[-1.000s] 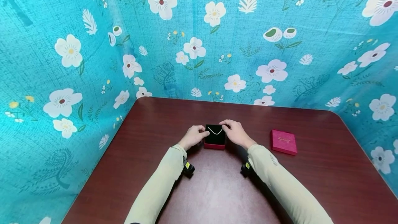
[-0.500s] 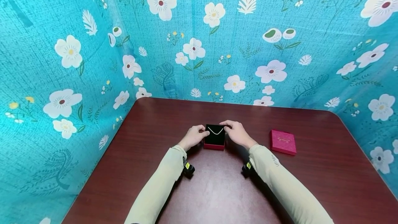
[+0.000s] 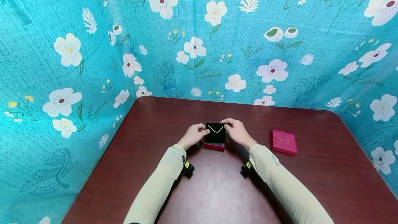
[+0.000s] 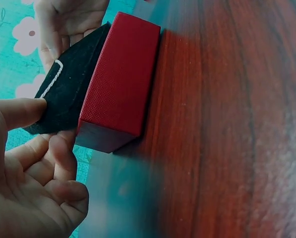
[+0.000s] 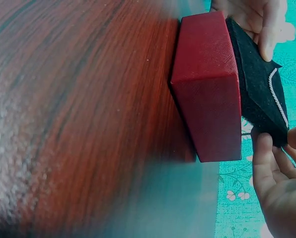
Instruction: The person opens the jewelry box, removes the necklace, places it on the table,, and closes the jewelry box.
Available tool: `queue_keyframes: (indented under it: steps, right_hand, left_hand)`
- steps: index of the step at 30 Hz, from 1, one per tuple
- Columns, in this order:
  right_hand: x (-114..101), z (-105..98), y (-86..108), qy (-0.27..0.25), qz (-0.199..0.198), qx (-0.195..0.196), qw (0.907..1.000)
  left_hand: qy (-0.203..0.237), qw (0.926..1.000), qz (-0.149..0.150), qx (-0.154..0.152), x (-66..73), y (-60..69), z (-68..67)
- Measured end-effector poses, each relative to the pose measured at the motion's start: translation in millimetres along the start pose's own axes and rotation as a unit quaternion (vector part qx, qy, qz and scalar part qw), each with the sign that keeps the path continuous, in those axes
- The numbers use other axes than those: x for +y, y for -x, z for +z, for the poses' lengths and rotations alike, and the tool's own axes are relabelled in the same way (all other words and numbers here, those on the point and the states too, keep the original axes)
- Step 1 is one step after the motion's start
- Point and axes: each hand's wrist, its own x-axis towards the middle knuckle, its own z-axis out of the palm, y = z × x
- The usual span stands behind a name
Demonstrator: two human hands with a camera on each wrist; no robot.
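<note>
1. Head view: left hand (image 3: 193,136) and right hand (image 3: 237,134) pinch opposite edges of the black insert (image 3: 215,137), apparently for balance.
2. Insert tilts over the red box base (image 4: 120,74), on the table (image 3: 168,115).
3. Gold-lettered lid (image 3: 283,142) lies apart, presumably for access.

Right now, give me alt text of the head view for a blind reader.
A left hand and right hand grip a black insert with a white strand, partly out of a red box. A flat pink box lies rightward on the brown table.
</note>
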Motion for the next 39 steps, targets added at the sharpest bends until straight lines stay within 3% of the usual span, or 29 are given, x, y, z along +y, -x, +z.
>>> queue_keyframes:
  steps: [11,21,29,39]
  right_hand:
    - [-2,1,-0.9,0.007,-0.018,0.026,0.9995]
    - [2,-1,0.1,0.036,-0.154,0.015,0.9873]
    - [4,-2,-1.3,0.061,-0.183,0.000,0.9813]
    - [9,-3,-5.6,0.102,-0.243,0.017,0.9644]
  left_hand:
    - [0.013,0.9998,0.003,-0.017,3.6,1.6,-3.3]
    - [0.034,0.9991,0.005,-0.024,2.2,1.1,-3.0]
    - [0.051,0.9985,-0.004,-0.018,1.3,0.9,-0.6]
    - [0.053,0.9986,-0.002,-0.009,2.4,-0.6,0.1]
